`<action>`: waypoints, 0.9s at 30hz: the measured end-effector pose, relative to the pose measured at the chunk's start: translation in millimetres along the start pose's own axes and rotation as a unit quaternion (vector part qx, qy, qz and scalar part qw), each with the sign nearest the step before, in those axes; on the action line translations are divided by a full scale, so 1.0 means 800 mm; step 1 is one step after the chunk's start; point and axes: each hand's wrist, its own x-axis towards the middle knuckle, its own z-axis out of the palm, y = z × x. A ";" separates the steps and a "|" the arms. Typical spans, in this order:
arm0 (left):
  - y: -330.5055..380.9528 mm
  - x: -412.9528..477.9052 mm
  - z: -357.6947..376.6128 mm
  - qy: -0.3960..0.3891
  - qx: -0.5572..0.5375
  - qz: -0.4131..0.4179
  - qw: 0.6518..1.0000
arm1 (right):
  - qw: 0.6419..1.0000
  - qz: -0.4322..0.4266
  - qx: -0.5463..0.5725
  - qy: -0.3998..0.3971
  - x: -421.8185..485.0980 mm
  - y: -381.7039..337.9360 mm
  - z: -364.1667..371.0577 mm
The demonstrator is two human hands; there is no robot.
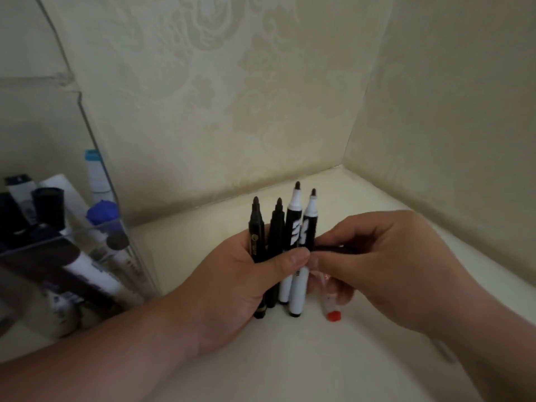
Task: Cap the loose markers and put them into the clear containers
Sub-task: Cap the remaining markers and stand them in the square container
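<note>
At far left, the clear container point(87, 132) is standing on the surface point(290, 358), already holding stored markers point(95, 274) that are leaning at angles. My left hand point(255, 282) is gripping four uncapped markers point(290, 227) in a row, thumb curled across their barrels, their long axes running upright and tips pointing up and away from me. My right hand point(391, 262), just beside them, is pinching a short dark piece point(333, 249), which I am judging to be a cap. It is lying crosswise to the barrels and below the tips, so capping is calling for turning it upright and raising it to a tip; the right hand is the nearer one. Below that hand a red-ended marker point(333, 314) is showing; whether my lower fingers are holding it, I cannot tell. The pale surface is meeting patterned cream wallpaper point(232, 97) in a corner.
</note>
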 end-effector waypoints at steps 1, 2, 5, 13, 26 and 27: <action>0.001 -0.002 0.002 0.013 0.021 0.001 1.000 | 1.000 -0.023 -0.021 0.006 -0.001 -0.003 -0.010; 0.001 -0.004 0.004 0.023 0.034 -0.003 0.999 | 0.999 -0.043 -0.023 0.020 -0.001 -0.006 -0.020; 0.001 -0.008 0.008 0.013 0.081 -0.001 0.997 | 0.994 -0.078 0.038 0.067 0.004 -0.007 -0.044; 0.007 -0.013 0.016 -0.023 0.115 0.003 0.993 | 0.983 -0.083 0.166 -0.004 0.020 0.021 -0.060; 0.014 -0.017 0.019 -0.040 0.109 -0.006 0.993 | 0.975 -0.077 0.061 -0.201 0.020 0.032 -0.062; 0.014 -0.017 0.018 -0.042 0.111 -0.007 0.993 | 0.969 -0.072 0.085 -0.222 0.020 0.033 -0.064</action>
